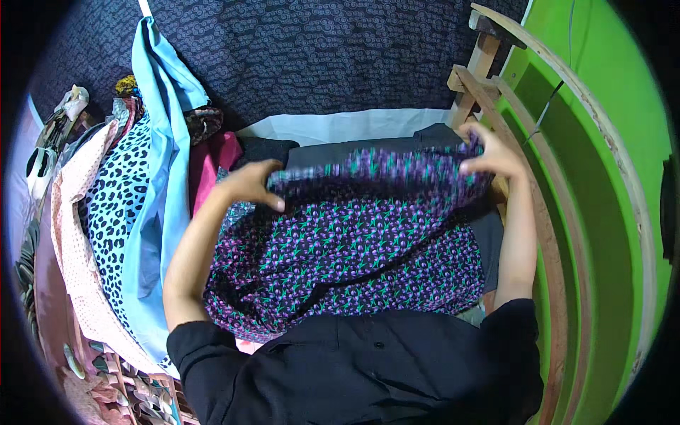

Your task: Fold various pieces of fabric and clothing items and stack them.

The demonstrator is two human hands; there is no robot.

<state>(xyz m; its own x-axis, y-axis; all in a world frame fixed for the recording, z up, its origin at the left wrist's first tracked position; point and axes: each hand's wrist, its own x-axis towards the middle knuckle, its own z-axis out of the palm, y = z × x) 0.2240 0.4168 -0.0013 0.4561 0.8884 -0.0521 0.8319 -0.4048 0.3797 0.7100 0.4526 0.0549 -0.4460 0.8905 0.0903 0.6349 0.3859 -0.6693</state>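
A dark cloth with a small purple and green flower print point(354, 248) is spread out in front of me. My left hand point(249, 184) grips its far left edge. My right hand point(492, 152) grips its far right edge, close to a wooden frame. Both hands hold that far edge raised and stretched between them, and the rest of the cloth hangs down toward my black shirt. A grey cloth point(340, 152) lies under it on the surface.
A pile of clothes lies at my left: a light blue garment point(159, 163), a leopard-print piece point(117, 191), a pink dotted one point(71, 241) and a magenta one point(209, 166). A dark patterned curtain point(319, 57) hangs behind. A wooden frame point(545, 177) and a green wall point(602, 142) stand at right.
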